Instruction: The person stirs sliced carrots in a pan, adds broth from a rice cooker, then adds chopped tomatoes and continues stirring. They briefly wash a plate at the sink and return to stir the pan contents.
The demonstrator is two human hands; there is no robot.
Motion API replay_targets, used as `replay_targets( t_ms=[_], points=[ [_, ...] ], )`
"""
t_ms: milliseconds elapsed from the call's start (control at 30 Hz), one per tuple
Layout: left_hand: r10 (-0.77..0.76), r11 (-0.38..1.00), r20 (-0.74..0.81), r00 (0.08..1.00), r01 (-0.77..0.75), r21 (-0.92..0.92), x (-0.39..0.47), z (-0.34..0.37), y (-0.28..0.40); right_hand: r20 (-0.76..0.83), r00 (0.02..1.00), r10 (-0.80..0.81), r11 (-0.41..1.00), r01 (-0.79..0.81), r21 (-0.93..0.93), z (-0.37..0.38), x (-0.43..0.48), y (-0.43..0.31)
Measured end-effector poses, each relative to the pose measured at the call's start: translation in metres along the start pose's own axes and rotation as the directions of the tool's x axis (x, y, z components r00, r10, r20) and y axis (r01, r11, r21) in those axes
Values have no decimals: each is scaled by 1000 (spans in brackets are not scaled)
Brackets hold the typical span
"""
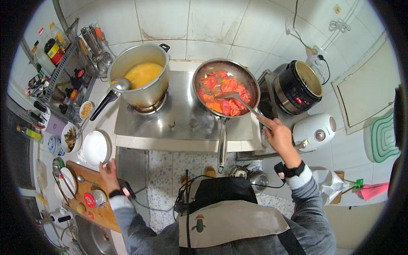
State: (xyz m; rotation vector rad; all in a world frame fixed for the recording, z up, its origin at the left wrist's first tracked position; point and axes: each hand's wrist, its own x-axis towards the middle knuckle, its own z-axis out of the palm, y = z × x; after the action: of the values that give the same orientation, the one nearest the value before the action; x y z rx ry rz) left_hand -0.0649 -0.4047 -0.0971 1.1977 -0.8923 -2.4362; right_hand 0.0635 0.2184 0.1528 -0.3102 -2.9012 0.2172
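Note:
My right hand (279, 136) grips the handle of a metal spatula (234, 95), whose blade rests among chopped tomatoes (227, 86) in a frying pan (195, 83) on the right of the steel hob. The pan's handle points towards me. My left hand (109, 172) is beside the lower edge of a white plate (95, 149) on the left counter; whether its fingers touch or grip the rim is unclear. A large metal pot (149, 94) with yellow-orange liquid (145, 75) stands on the left burner. A ladle (122, 84) lies at its rim.
At left are a bowl of dark food pieces (70, 139), a small bowl of chopped food (86, 110), and a wooden cutting board (105, 216) bearing a jar (95, 198), spoon and plates. An electric cooker (288, 87) and a white appliance (314, 131) stand right.

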Motion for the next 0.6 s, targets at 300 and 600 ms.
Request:
replay_targets(
  t_ms=[300, 600],
  points=[
    [-645, 762, 667, 373, 238, 603, -245, 139, -59, -38, 998, -50, 998, 51, 44, 0, 28, 17],
    [-853, 463, 367, 372, 211, 861, -307, 174, -213, -45, 999, -23, 974, 13, -224, -7, 127, 33]
  ],
)
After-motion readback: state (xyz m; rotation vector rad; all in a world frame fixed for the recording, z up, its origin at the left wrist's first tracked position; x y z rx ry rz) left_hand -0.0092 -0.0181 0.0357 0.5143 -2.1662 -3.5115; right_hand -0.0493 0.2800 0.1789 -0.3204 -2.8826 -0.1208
